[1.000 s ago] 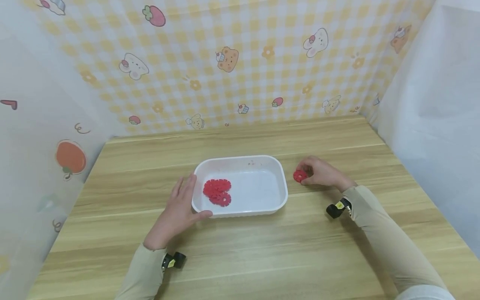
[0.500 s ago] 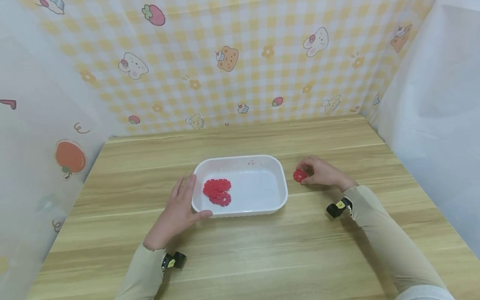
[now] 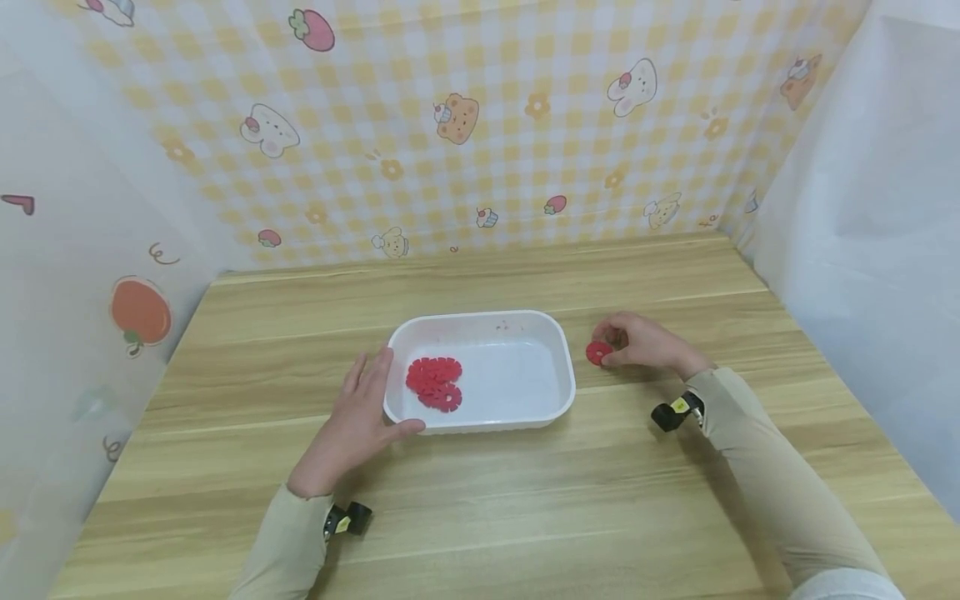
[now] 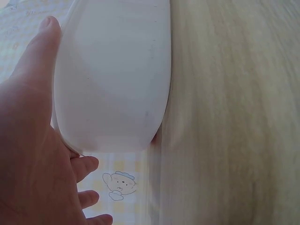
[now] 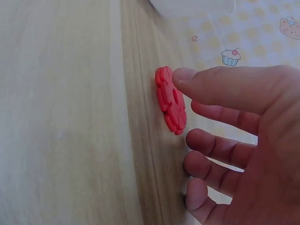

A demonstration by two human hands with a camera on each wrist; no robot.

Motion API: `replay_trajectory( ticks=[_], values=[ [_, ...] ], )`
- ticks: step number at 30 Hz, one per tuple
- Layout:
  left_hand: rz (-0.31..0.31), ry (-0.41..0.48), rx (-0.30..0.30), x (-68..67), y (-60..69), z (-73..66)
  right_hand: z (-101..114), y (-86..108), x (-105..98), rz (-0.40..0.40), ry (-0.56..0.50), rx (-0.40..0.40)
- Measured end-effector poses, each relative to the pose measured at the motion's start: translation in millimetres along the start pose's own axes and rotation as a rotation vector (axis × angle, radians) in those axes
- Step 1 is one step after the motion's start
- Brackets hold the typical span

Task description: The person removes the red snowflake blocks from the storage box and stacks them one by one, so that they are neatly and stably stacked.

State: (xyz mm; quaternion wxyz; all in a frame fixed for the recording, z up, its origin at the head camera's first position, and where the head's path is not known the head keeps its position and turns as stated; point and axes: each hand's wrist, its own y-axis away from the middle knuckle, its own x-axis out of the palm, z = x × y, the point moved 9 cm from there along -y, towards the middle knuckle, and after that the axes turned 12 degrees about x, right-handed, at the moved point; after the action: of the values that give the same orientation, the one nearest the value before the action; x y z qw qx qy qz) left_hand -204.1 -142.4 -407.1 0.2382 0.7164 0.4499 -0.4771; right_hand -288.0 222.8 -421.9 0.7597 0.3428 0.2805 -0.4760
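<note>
A white tray [image 3: 517, 383] stands mid-table with several red notched discs [image 3: 435, 379] overlapping at its left end. Against the tray's left end lies my left hand [image 3: 352, 429], fingers extended and thumb along the front rim; the left wrist view shows the hand [image 4: 37, 140] beside the tray's outer wall [image 4: 112, 79]. Right of the tray, my right hand [image 3: 645, 343] pinches a red disc [image 3: 597, 352] low at the table. In the right wrist view the thumb of my right hand [image 5: 234, 136] touches the red disc [image 5: 169, 101], index fingertip near its edge, other fingers curled.
The wood-grain table [image 3: 480, 517] meets a yellow checked cloth [image 3: 495, 167] at the back, with white cloth [image 3: 870, 208] on the right side and a printed white sheet [image 3: 67, 250] on the left. A black wrist camera sits on each wrist.
The red disc at my right hand has shifted slightly left and changed its tilt a little, with the right fingers moving slightly. My left hand and the tray keep their places.
</note>
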Motion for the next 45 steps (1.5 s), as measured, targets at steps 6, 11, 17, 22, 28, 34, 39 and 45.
replay_trajectory(
  ticks=[6,11,17,22,28,34,39,45],
  values=[
    [0.0,0.008,0.001,0.2,-0.2,1.4,0.5,-4.1,0.3,0.005,-0.008,0.033],
    [-0.003,0.011,-0.001,-0.1,-0.6,1.9,4.9,-4.6,0.1,0.006,0.019,0.061],
    [-0.006,0.021,-0.005,-0.8,-0.3,1.9,13.5,-4.4,-2.4,0.033,0.011,0.083],
    [0.005,0.031,-0.032,0.2,-0.3,3.9,19.6,-7.0,-5.6,0.018,0.034,0.068],
    [0.006,0.031,-0.032,-0.2,-0.5,3.5,30.9,-9.7,-9.7,0.006,0.051,0.051],
    [0.009,0.03,-0.034,-0.4,-0.7,3.4,48.2,-12.5,-14.9,0.006,0.05,-0.005],
    [0.009,0.029,-0.033,0.5,-1.3,3.0,59.4,-13.4,-16.7,0.022,0.063,-0.025],
    [0.003,0.024,-0.029,0.2,-0.1,2.0,72.9,-14.2,-16.8,0.039,0.049,-0.042]
  ],
)
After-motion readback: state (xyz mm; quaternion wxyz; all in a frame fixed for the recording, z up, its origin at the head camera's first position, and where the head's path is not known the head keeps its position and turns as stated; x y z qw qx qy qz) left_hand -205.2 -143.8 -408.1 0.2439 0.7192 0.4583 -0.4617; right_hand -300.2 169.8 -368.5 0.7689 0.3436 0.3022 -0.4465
